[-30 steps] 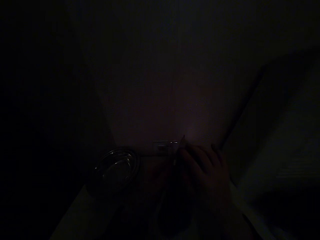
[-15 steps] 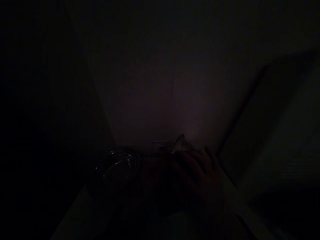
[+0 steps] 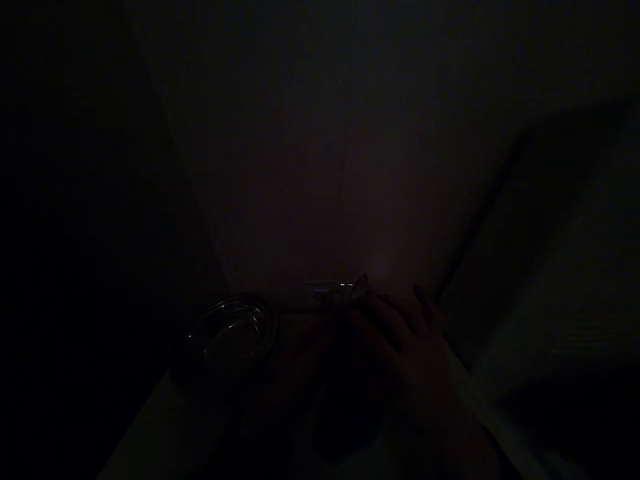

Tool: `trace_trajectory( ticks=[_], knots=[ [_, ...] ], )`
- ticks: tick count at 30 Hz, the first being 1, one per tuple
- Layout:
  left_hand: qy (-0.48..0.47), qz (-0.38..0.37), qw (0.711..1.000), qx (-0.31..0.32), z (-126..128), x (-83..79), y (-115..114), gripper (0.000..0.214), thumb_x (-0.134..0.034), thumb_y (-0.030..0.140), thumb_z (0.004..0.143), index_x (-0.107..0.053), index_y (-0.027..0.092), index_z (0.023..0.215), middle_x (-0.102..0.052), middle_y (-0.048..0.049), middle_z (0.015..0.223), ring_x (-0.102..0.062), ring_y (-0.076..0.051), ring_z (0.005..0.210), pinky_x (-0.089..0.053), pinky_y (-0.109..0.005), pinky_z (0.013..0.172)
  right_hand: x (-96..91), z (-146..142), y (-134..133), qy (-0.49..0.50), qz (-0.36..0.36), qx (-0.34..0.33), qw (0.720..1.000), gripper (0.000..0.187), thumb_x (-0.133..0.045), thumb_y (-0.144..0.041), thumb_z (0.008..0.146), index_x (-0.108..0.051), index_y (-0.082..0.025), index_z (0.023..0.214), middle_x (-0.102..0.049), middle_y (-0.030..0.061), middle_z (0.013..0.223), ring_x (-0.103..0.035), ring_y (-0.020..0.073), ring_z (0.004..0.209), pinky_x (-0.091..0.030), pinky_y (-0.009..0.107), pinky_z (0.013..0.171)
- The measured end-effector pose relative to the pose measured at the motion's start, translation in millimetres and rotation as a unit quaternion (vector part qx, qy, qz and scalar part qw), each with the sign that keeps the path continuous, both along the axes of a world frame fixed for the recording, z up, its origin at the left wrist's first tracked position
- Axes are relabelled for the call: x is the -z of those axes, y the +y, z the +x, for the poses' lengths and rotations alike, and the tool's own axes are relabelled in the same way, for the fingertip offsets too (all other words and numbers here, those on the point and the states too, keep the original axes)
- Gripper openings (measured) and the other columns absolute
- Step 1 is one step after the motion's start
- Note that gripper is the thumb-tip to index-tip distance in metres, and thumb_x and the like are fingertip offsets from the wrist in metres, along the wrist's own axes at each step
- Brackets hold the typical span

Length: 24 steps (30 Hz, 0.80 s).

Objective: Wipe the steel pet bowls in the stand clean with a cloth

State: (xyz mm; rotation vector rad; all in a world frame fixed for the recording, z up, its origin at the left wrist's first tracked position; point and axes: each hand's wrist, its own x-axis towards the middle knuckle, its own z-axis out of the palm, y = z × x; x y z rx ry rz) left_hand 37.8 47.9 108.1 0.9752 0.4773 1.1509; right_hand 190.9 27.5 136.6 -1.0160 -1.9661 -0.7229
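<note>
The scene is almost black. My right hand (image 3: 405, 340) shows faintly at the lower middle, its fingers curled around a small pale thing (image 3: 361, 287) whose tip catches a glint. I cannot make out what that thing is. A dark rounded shape (image 3: 345, 413) lies just below the hand. To the left sits a round shiny metal bowl (image 3: 233, 337). My left hand is not visible.
A small shiny rectangular object (image 3: 327, 292) rests beside the fingertips, at the foot of a dim wall (image 3: 345, 187). A pale surface edge (image 3: 145, 427) runs at the lower left. Dark slanted shapes fill the right side.
My right hand has shifted slightly; the pale thing in its fingers rose and tilted half a second ago and now sits lower again. The bowl has not moved.
</note>
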Motion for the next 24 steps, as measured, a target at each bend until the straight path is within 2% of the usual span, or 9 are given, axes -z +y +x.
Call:
trace_trajectory(
  ticks=[3,6,12,15,20,24],
  knots=[
    [-0.004,-0.01,1.0,-0.006,-1,2.4,2,0.022,-0.058,0.028,0.087,-0.069,0.015,0.101,-0.07,-0.0083,0.105,-0.061,-0.022,0.104,-0.047,-0.033,0.091,2.1,-2,-2,-0.01,0.005,-0.023,1.0,0.024,-0.052,-0.031,0.089,-0.065,-0.021,0.106,-0.067,0.0093,0.11,-0.055,0.0271,0.104,-0.027,0.064,0.102],
    [-0.003,-0.013,1.0,-0.007,0,2.1,1,0.023,-0.059,0.028,0.086,-0.069,0.015,0.102,-0.07,-0.0094,0.107,-0.06,-0.023,0.107,-0.046,-0.032,0.093,2.6,-1,-4,-0.007,0.009,-0.021,1.0,0.023,-0.052,-0.032,0.089,-0.065,-0.023,0.105,-0.067,0.0092,0.11,-0.055,0.0281,0.104,-0.027,0.066,0.1],
    [0.009,0.005,1.0,0.015,3,-5.9,-4,0.03,-0.056,0.03,0.089,-0.059,0.016,0.115,-0.06,-0.01,0.119,-0.059,-0.021,0.103,-0.05,-0.042,0.087,-4.2,6,-2,0.018,0.011,0.033,0.999,0.023,-0.052,-0.031,0.089,-0.065,-0.021,0.104,-0.069,0.0102,0.108,-0.058,0.0301,0.098,-0.031,0.069,0.095],
    [0.016,0.01,1.0,0.019,4,-8.3,-7,0.032,-0.054,0.031,0.089,-0.057,0.017,0.117,-0.057,-0.0098,0.121,-0.059,-0.021,0.102,-0.051,-0.042,0.086,-7.3,9,0,0.03,0.003,0.053,0.998,0.024,-0.05,-0.029,0.089,-0.066,-0.018,0.104,-0.069,0.0118,0.107,-0.058,0.031,0.097,-0.034,0.068,0.093],
    [0.021,0.004,1.0,0.01,4,-6.7,-5,0.028,-0.057,0.028,0.088,-0.062,0.016,0.112,-0.062,-0.0099,0.12,-0.059,-0.021,0.106,-0.048,-0.043,0.092,-4.6,6,-2,0.03,0.005,0.035,0.999,0.025,-0.051,-0.028,0.088,-0.065,-0.018,0.106,-0.064,0.0136,0.11,-0.054,0.0305,0.101,-0.035,0.067,0.094],
    [0.025,-0.016,0.999,-0.027,-1,-1.3,-3,0.023,-0.061,0.028,0.085,-0.069,0.019,0.106,-0.067,-0.0072,0.117,-0.058,-0.023,0.113,-0.041,-0.037,0.101,2.9,-2,-5,0.011,0.009,0.006,1.0,0.025,-0.054,-0.029,0.087,-0.064,-0.022,0.109,-0.059,0.0108,0.113,-0.05,0.0276,0.104,-0.031,0.064,0.101]
  ],
)
